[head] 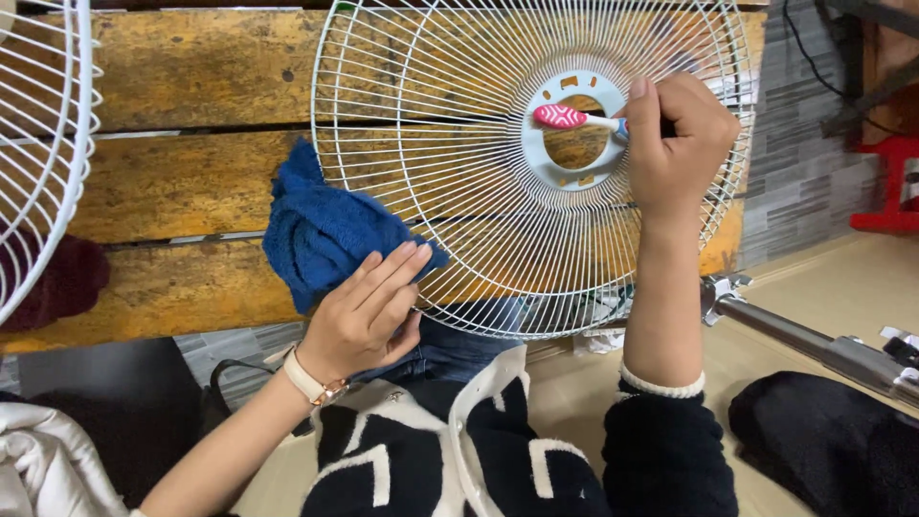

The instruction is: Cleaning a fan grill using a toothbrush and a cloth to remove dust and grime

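Note:
A round white wire fan guard [459, 220] stands tilted against a wooden bench. My right hand [675, 144] grips a toothbrush [572, 118] with a pink head, whose bristles rest on the guard's pale blue centre ring [536, 158]. My left hand [369, 311] presses a dark blue cloth [316, 230] against the guard's lower left rim, fingers flat on the cloth and wires. A watch with a pale strap sits on my left wrist.
A second white fan guard [43, 144] leans at the far left, above a dark red cloth [67, 278]. The wooden bench [182, 182] runs behind. A metal fan pole [814, 345] lies on the floor at right; a red stool [885, 182] stands beyond.

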